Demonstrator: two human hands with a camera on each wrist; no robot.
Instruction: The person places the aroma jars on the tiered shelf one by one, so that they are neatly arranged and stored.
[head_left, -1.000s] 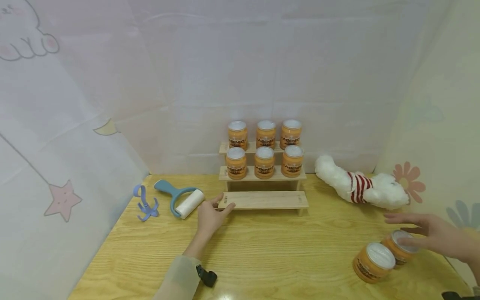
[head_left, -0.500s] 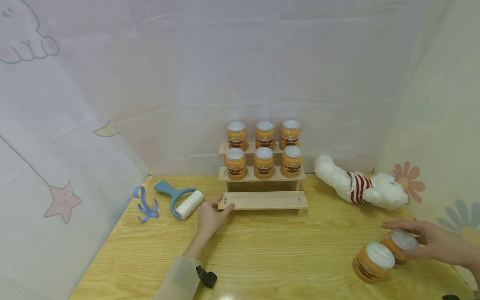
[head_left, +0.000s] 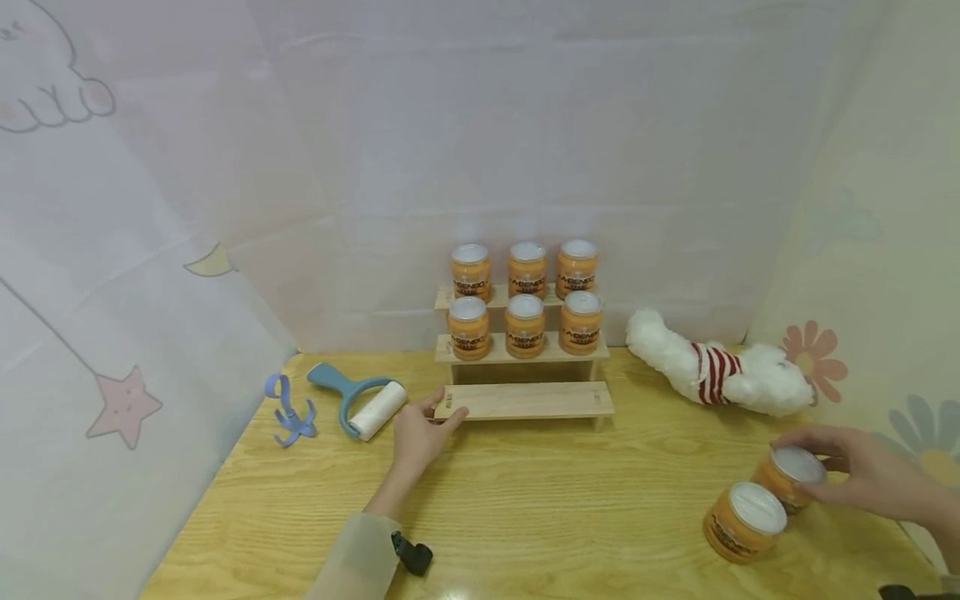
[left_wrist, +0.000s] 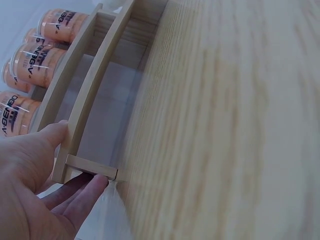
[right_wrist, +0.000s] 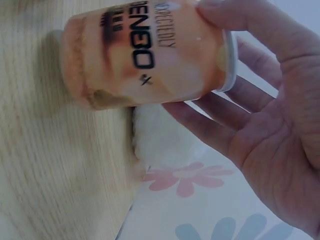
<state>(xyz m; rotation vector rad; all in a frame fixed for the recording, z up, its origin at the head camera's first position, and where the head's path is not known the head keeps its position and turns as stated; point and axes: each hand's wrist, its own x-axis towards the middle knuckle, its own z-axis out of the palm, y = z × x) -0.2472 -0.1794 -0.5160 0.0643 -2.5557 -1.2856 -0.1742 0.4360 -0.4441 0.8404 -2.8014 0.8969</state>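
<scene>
My right hand [head_left: 870,475] grips an orange jar [head_left: 783,477] with a clear lid, thumb on one side and fingers on the other. In the right wrist view that jar [right_wrist: 145,55] appears just off the tabletop, with a shadow beside its base. A second orange jar [head_left: 745,522] stands in front of it. My left hand [head_left: 420,429] holds the left end of a three-tier wooden display stand [head_left: 525,401]. The left wrist view has the thumb against the lowest board [left_wrist: 92,85] and fingers at its end leg [left_wrist: 91,166]. Three jars [head_left: 525,327] stand on the middle tier, three [head_left: 527,271] on the top.
A lint roller [head_left: 375,411] with a blue handle lies left of the stand. Farther left is a blue-purple hook [head_left: 295,425]. A white plush toy [head_left: 765,379] with red stripes lies at the right back. Printed cloth walls [head_left: 450,150] border the wooden table [head_left: 540,517].
My right hand has closed round the rear jar and moved it slightly left and up. The left hand keeps its hold on the stand.
</scene>
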